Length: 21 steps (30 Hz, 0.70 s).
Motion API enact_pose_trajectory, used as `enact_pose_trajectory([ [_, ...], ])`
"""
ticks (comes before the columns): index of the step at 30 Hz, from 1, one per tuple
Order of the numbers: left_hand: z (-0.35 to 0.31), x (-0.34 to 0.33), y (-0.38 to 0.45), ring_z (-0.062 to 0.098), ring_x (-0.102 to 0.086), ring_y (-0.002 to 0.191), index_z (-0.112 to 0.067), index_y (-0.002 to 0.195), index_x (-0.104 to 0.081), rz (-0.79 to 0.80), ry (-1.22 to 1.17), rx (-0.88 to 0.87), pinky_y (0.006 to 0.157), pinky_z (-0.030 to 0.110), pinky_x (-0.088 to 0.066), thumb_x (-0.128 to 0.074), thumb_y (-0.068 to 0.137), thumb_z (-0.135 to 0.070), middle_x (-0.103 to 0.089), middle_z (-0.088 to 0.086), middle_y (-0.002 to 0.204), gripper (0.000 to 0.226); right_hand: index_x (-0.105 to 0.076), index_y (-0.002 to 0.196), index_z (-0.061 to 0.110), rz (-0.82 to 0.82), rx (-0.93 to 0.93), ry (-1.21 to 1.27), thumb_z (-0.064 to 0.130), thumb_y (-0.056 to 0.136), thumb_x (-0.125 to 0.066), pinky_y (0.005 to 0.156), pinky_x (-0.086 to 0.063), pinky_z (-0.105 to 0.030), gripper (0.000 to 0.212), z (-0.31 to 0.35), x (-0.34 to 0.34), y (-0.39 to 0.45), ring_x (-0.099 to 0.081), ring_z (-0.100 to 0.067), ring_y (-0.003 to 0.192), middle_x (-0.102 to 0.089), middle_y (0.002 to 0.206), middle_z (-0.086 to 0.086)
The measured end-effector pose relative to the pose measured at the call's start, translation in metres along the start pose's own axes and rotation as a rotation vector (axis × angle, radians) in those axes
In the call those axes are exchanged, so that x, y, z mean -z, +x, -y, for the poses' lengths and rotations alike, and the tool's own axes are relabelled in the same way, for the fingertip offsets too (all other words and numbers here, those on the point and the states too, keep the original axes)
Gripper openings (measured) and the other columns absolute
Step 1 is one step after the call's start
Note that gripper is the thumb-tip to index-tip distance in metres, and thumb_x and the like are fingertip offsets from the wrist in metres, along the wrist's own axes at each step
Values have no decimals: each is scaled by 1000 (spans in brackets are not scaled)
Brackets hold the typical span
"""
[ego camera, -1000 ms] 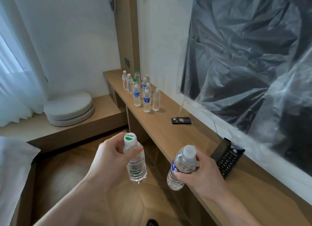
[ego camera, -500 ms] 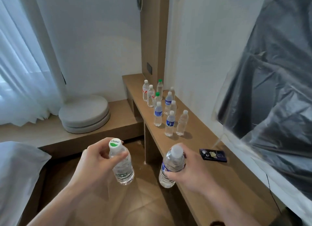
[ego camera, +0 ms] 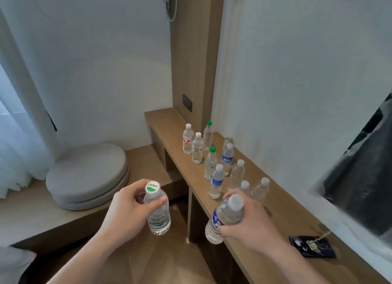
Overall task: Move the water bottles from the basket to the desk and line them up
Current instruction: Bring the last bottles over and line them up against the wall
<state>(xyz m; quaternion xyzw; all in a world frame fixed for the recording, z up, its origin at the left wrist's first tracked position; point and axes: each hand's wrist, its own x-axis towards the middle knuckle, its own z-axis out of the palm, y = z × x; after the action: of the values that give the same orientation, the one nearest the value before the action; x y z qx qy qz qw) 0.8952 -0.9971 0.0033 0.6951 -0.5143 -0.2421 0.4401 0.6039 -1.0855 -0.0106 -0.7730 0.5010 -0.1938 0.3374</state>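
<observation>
Left hand (ego camera: 125,211): I see it curled round the green-label bottle (ego camera: 158,212), held over the floor.
Right hand (ego camera: 252,224): grips the blue-label bottle (ego camera: 224,217) at the desk (ego camera: 282,218) edge.
Desk bottles (ego camera: 216,164): 10 upright.

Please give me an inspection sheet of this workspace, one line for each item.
Surface: wooden desk along the wall.
Job's things: ten water bottles upright on the desk in two rough rows; basket not in view.
Clutter: dark card on the desk.
Grippers: left hand grips a green-capped bottle; right hand grips a blue-labelled bottle, tilted.
Cables: thin cord on the wall panel.
Surroundings: round cushions, curtain, plastic-covered screen.
</observation>
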Motion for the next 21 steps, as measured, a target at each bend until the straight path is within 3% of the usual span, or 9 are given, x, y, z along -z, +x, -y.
enact_pose_trajectory([
  [5, 31, 17, 104, -3, -71, 84, -34, 95, -74, 61, 44, -28, 70, 18, -50, -88, 81, -35, -76, -22, 87, 20, -55, 108, 41, -22, -49, 8, 30, 65, -92, 64, -55, -19, 58, 17, -16, 74, -67, 1, 89, -70, 94, 15],
  [8, 46, 17, 164, -3, -70, 86, -35, 96, -73, 74, 64, -8, 71, 21, -51, -87, 81, -37, -75, -24, 88, 21, -57, 110, 43, -36, -67, 20, 35, 65, -94, 67, -53, -17, 59, 23, -16, 120, -67, 4, 91, -71, 98, 18],
  [15, 72, -3, 298, 5, -69, 89, -34, 100, -73, 47, 91, 25, 71, 22, -51, -85, 83, -38, -75, -17, 94, 21, -58, 105, 44, -91, -52, 15, 38, 67, -95, 81, -56, -28, 54, 16, -8, 246, -62, 2, 97, -66, 101, 25],
  [21, 89, -18, 409, 8, -64, 72, -31, 94, -70, 44, 182, 62, 61, 26, -45, -86, 82, -41, -71, -11, 82, 22, -59, 105, 44, -22, -30, -16, 46, 66, -92, 82, -57, -28, 51, 4, -5, 348, -64, 5, 94, -68, 100, 28],
])
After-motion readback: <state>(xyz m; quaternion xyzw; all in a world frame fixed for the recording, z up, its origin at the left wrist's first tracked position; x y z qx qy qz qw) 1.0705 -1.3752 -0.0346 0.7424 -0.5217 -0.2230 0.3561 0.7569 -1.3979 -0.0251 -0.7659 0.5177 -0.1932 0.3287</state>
